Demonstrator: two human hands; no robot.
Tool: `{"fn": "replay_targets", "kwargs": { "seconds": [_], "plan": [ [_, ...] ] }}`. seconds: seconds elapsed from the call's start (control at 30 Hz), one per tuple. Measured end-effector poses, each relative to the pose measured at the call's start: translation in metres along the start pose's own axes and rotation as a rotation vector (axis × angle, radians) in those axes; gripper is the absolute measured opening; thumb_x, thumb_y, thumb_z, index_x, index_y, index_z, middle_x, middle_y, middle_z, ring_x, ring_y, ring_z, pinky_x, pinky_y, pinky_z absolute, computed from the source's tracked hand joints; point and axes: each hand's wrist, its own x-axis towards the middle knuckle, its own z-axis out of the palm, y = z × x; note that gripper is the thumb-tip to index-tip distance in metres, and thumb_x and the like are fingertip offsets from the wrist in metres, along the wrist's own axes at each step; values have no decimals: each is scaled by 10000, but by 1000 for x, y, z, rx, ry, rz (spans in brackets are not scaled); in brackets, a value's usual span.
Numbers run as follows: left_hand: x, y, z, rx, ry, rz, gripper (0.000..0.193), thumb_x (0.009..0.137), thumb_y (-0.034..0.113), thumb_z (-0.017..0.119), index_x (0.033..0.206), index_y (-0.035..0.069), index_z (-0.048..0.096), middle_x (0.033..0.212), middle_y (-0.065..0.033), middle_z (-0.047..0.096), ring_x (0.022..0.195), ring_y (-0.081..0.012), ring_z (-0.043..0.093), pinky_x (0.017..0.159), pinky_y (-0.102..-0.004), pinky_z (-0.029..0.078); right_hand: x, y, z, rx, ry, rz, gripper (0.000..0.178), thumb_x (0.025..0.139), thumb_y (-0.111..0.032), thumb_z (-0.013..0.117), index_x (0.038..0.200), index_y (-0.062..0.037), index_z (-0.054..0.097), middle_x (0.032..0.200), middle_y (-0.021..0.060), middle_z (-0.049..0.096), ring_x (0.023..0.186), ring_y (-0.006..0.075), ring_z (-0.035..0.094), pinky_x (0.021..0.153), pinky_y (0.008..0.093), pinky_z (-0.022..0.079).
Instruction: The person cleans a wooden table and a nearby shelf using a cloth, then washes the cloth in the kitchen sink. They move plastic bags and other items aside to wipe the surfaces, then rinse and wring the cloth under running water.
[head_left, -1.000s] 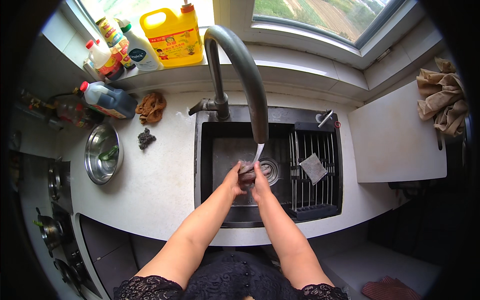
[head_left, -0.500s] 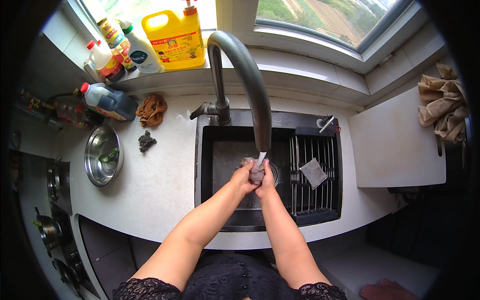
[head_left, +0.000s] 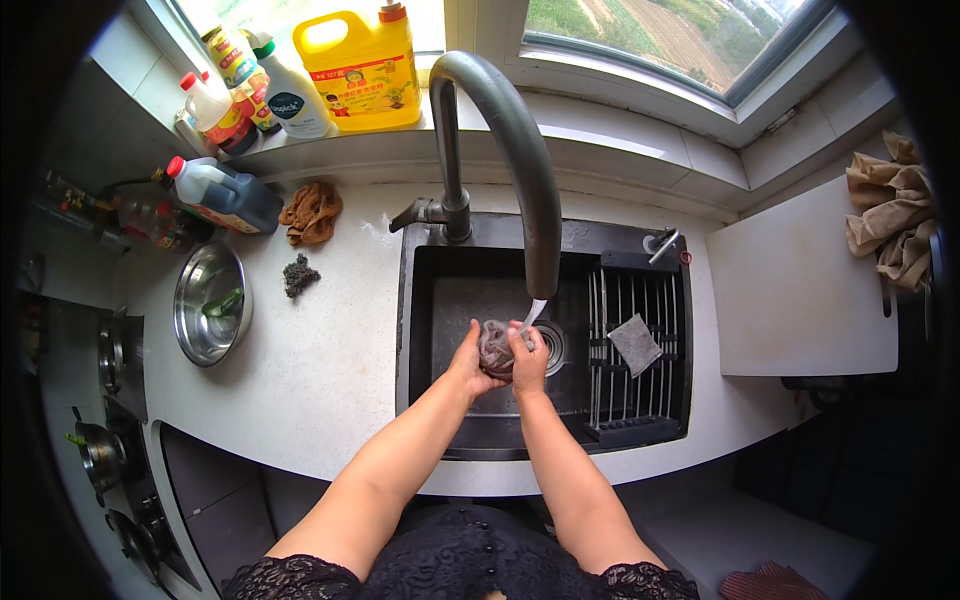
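Note:
Both my hands are cupped around a crumpled, wet, greyish-pink cloth point(head_left: 494, 346) inside the dark sink point(head_left: 470, 435). My left hand point(head_left: 466, 362) supports it from the left and below, fingers curled along its side. On the other side, my right hand point(head_left: 529, 356) grips it, with fingers bent over its right edge. Water runs from the curved dark faucet point(head_left: 541, 210) onto the cloth near my right fingers. Just right of my hands shows the round drain point(head_left: 549, 345).
A rack point(head_left: 640, 420) holding a grey scouring pad point(head_left: 635, 344) covers the sink's right side. Left on the counter are a steel bowl point(head_left: 186, 330) with a green vegetable, a steel-wool scrubber point(head_left: 299, 275) and a brown rag point(head_left: 311, 212). A white cutting board point(head_left: 800, 290) stands right; bottles line the sill.
My hands have shifted slightly left and spread a little wider around the cloth, showing more of it. The whole view has also moved slightly.

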Motion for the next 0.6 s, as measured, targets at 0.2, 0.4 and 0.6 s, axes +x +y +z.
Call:
{"fn": "replay_targets", "kwargs": {
  "seconds": [0.2, 0.4, 0.6],
  "plan": [
    [39, -12, 2, 73, 58, 282, 407, 958, 421, 442, 1071, 50, 567, 960, -80, 621, 832, -205, 609, 697, -334, 501, -23, -23, 22, -657, 235, -444, 350, 875, -337, 574, 1010, -16, 614, 986, 187, 597, 964, 345, 554, 856, 401, 430],
    [38, -26, 11, 131, 168, 454, 339, 926, 319, 514, 956, -15, 563, 840, -83, 606, 701, -171, 570, 641, -321, 464, -9, -21, 12, -651, 311, -204, 367, 890, -362, 549, 860, -1, 608, 790, 206, 625, 772, 374, 593, 687, 427, 449],
    [29, -23, 13, 353, 243, 563, 239, 802, 192, 574, 735, -37, 593, 668, -77, 583, 609, -152, 542, 552, -325, 437, -8, -12, 11, -534, 279, -176, 334, 868, -280, 567, 724, 18, 608, 664, 186, 627, 645, 318, 619, 609, 394, 454]
  ]
}}
